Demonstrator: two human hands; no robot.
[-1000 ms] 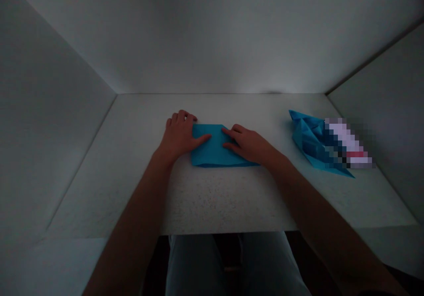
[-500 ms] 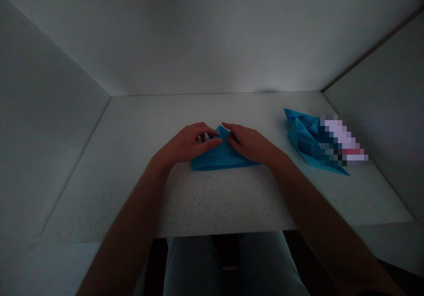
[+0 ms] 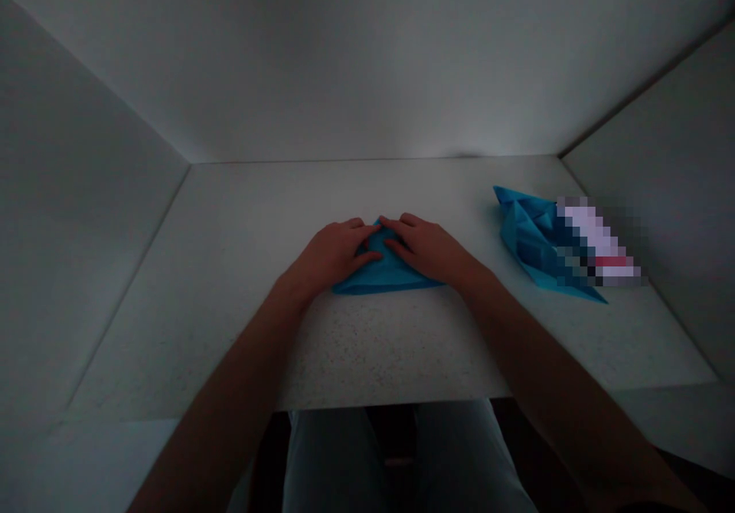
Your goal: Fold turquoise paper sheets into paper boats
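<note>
A blue sheet of paper (image 3: 386, 274), folded into a triangle with its peak pointing away from me, lies on the white tabletop. My left hand (image 3: 340, 249) rests on its left slope, thumb and index finger apart. On the right slope lies my right hand (image 3: 423, 246), its fingers stretched out toward the peak and the thumb spread below. Both index fingertips press close to the peak and nearly meet there. The paper's lower edge shows between my wrists; its side corners are partly hidden under my hands.
A folded blue paper boat (image 3: 525, 237) stands to the right on the tabletop (image 3: 367, 344). A blurred-out pale patch (image 3: 597, 241) covers its right part. White walls (image 3: 367, 61) enclose the back and both sides. My legs are below the front edge.
My left hand has come down flatter, its fingers moving to the peak. The right fingers have shifted slightly left onto the peak. The paper boat stays put.
</note>
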